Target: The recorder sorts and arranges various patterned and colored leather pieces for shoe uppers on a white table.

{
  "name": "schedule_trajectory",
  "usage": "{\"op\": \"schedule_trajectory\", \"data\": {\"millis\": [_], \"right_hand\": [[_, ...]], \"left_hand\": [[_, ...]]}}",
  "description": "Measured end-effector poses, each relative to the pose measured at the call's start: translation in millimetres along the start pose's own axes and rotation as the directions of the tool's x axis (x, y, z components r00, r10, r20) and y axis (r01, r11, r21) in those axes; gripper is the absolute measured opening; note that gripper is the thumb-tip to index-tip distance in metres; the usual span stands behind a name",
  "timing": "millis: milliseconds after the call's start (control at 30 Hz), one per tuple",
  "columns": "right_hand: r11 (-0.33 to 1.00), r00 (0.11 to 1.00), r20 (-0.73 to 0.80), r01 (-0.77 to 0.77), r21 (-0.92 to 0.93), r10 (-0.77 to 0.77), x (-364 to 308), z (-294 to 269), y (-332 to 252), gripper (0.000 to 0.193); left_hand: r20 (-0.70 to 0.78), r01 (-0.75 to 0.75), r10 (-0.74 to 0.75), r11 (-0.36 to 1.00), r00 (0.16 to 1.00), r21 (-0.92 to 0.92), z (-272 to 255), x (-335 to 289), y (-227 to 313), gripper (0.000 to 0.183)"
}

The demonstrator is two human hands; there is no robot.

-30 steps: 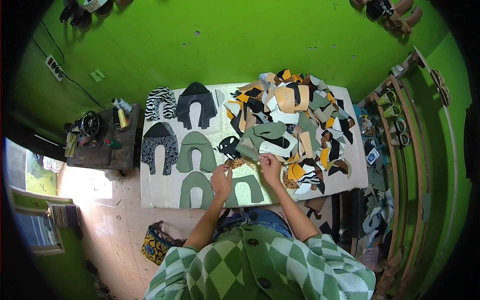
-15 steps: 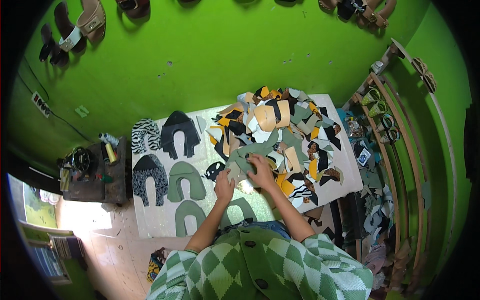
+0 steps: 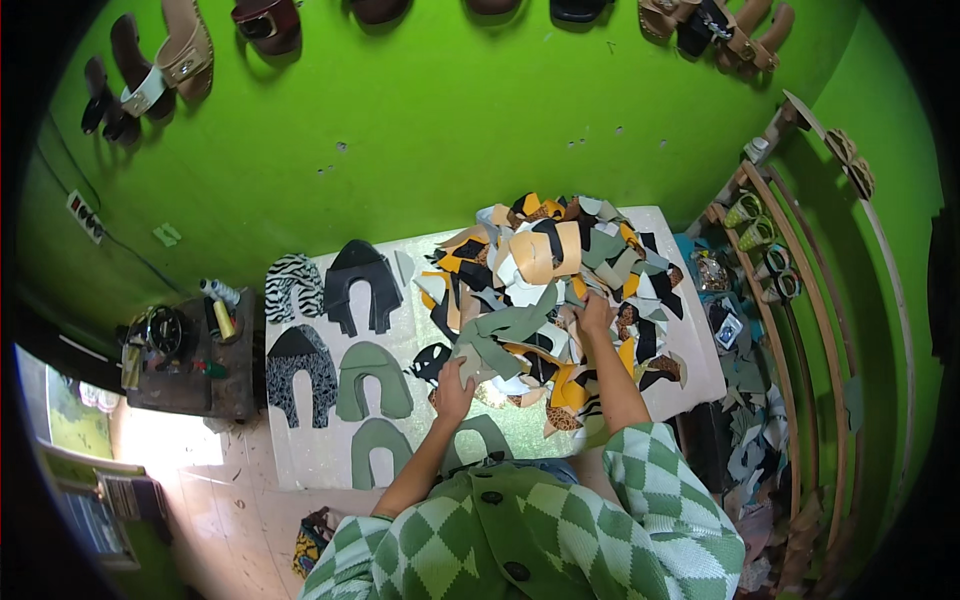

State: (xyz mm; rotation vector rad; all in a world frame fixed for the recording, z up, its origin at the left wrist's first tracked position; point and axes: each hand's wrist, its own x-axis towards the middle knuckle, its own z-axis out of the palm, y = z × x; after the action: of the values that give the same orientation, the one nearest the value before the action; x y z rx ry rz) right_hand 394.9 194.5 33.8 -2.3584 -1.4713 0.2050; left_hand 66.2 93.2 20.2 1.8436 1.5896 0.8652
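Evidently I was mid-sort: my left hand (image 3: 455, 388) and right hand (image 3: 596, 312) were apart, both gripping a long olive-green cut piece (image 3: 512, 328) lying across the heap of mixed scraps (image 3: 560, 270) at frame centre. Next, I judged, called for lifting it free and laying it beside the green arch pieces (image 3: 372, 380) lower left

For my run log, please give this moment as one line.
left hand: on grey-green cut piece | right hand: in pile of cut pieces | sorted arch-shaped pieces: left part of table
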Motion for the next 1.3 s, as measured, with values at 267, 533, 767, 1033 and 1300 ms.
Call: {"op": "schedule_trajectory", "data": {"millis": [267,533,767,1033,1300], "right_hand": [[0.439,0.972,0.218,-0.158,0.884,-0.090,-39,-30,-5,0.049],[0.563,0.978,0.174,-0.082,0.822,-0.112,-101,-75,-37,0.017],[0.771,0.780,-0.398,0.594,0.229,-0.483,-145,-79,-48,0.016],[0.372,0.888,0.301,-0.164,0.913,-0.348,-221,-33,-86,0.019],[0.438,0.726,0.549,-0.369,0.820,-0.414,-265,10,-67,0.020]], "left_hand": [[-0.112,0.065,-0.086,0.983,0.990,-0.173,-25,-14,5,0.034],[0.031,0.026,-0.017,0.953,0.999,-0.301,-6,-37,25,0.034],[0.148,0.179,-0.128,0.890,0.981,-0.419,-9,-70,33,0.036],[0.466,0.500,-0.199,0.487,0.862,-0.716,-15,-97,28,0.045],[0.379,0.524,-0.505,0.181,0.775,-0.832,-28,-122,-12,0.047]]}}
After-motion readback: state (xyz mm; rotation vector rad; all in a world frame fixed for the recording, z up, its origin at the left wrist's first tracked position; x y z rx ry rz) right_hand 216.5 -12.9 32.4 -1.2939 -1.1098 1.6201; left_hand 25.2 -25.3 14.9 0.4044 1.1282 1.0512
